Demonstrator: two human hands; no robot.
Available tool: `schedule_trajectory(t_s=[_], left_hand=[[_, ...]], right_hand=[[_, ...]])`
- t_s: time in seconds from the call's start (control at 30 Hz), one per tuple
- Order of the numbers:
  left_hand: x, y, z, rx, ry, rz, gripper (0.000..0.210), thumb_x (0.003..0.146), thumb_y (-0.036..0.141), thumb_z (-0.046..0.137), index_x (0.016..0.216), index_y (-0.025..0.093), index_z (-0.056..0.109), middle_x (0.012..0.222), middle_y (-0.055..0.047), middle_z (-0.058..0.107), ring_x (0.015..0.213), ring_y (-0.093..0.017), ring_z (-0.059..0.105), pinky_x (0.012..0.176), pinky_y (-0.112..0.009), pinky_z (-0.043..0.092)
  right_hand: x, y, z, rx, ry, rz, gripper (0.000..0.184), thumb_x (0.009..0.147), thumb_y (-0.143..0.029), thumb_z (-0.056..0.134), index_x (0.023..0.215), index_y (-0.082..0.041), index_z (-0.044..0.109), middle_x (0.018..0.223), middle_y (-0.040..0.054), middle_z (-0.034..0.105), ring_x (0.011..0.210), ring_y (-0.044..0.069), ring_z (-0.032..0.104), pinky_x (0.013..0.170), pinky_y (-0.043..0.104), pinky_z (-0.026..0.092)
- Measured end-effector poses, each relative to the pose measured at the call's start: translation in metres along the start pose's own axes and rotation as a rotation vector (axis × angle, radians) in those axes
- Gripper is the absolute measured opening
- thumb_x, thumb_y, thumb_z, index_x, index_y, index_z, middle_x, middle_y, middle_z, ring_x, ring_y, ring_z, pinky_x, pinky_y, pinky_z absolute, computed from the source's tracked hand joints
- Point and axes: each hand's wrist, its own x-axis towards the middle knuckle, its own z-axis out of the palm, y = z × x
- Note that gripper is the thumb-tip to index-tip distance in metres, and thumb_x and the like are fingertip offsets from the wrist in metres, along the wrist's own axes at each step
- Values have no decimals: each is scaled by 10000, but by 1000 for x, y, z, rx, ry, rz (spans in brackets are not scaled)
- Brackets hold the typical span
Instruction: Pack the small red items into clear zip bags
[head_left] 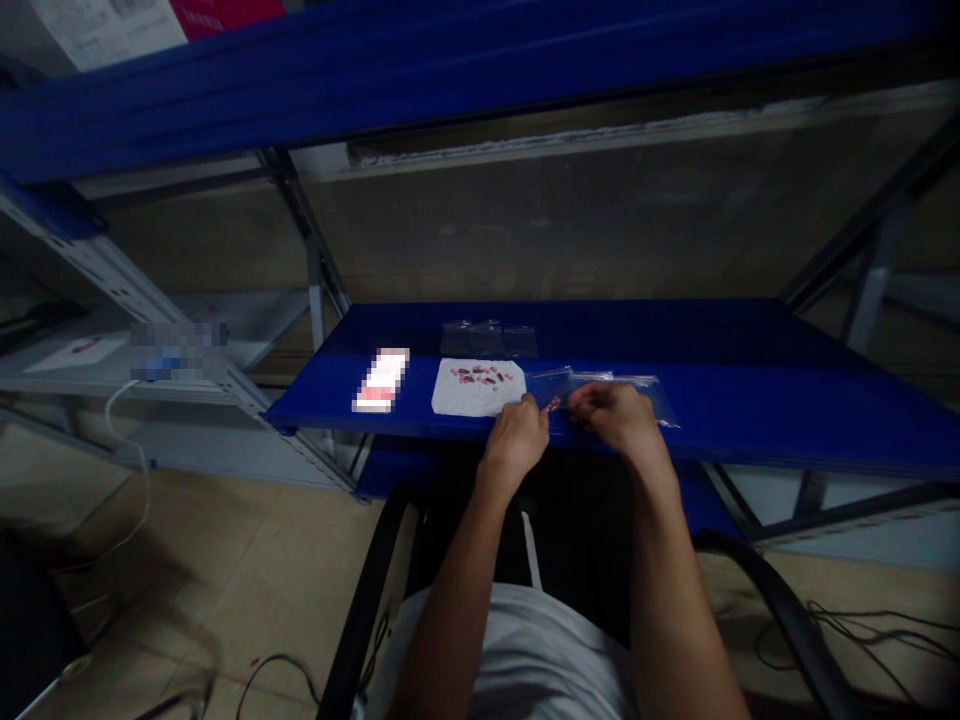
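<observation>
My left hand [517, 437] is closed at the front of the blue shelf. It pinches a clear zip bag [551, 385] whose lower part holds small pink pieces. To its right, my right hand [619, 412] has its fingers bent together near the bag; what they hold, if anything, is too small to make out. Further clear zip bags [660, 402] lie flat, partly behind that hand. Beyond my left hand sits a white sheet [450, 397] with several small pink and dark capsule-like pieces [480, 376]. Another group of clear bags [489, 340] rests behind the sheet.
A blurred-out bright phone-like rectangle [382, 380] lies left on the blue shelf [750, 400]. Above runs a blue upper shelf [480, 70]. A grey shelf [225, 320] stands at left with a white cable [142, 450]. Chair armrests [371, 610] flank me; cables [862, 630] lie on the floor.
</observation>
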Motion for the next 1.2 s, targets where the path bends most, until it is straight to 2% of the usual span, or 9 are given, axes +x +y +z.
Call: schedule_trajectory(t_s=[0.17,0.3,0.4,0.53,0.73,0.87,0.97,1.07,1.2], left_hand=[[6,-2,10,-277,109,-75,244,1043,312,474,1091,135,635,733,-133,748,765,-267,767,850,-365,574],[11,-3,16,-454,47,-149,396,1088,431,297,1130,145,568,626,-87,689,527,-225,691,634,-335,580],[16,-6,21,-562,32,-175,400,1088,479,266,1115,168,516,584,-33,637,460,-197,652,507,-280,538],[25,-9,29,-695,27,-208,364,1090,503,298,1101,182,469,641,-9,647,472,-167,667,501,-243,538],[37,-13,36,-842,253,-68,124,1056,328,495,1075,214,448,835,1,676,631,-124,696,593,-212,560],[35,-13,30,-967,330,38,317,992,219,601,1258,217,428,868,1,714,685,-113,686,657,-206,548],[29,-11,20,-990,291,42,412,961,199,641,1323,200,444,866,-13,736,711,-122,695,638,-196,511],[25,-10,10,-1021,205,48,363,926,208,685,1252,179,529,857,-18,736,723,-128,691,604,-186,478],[20,-11,-3,-979,117,106,191,904,227,702,1077,164,652,832,-21,727,722,-126,672,637,-197,491]], right_hand=[[-1,-5,-6,160,2,-164,139,771,-310,715,838,-194,750,837,59,778,781,216,730,724,306,562],[-6,-14,-7,363,3,-221,223,748,-374,784,871,-192,749,854,69,775,809,217,719,791,329,557],[-8,-16,-6,453,-1,-211,241,734,-376,818,875,-194,745,849,62,767,818,208,710,790,320,554],[-8,-13,-4,559,-46,-192,250,720,-360,838,880,-201,728,853,45,753,811,190,706,818,317,562],[-8,-10,-5,583,-109,-155,321,688,-395,874,844,-205,668,784,7,693,727,152,663,768,291,564],[-11,-12,-8,589,-164,-111,432,683,-474,890,923,-227,629,790,-11,681,759,164,688,824,328,595],[-14,-17,-8,578,-179,-66,513,710,-549,874,1033,-258,603,861,1,697,853,210,724,844,376,621],[-16,-23,-6,561,-134,-30,575,704,-571,881,1114,-272,609,897,6,698,883,228,723,775,361,628],[-17,-29,-4,478,-181,-102,483,713,-587,865,987,-224,705,893,36,717,836,209,687,680,292,577]])
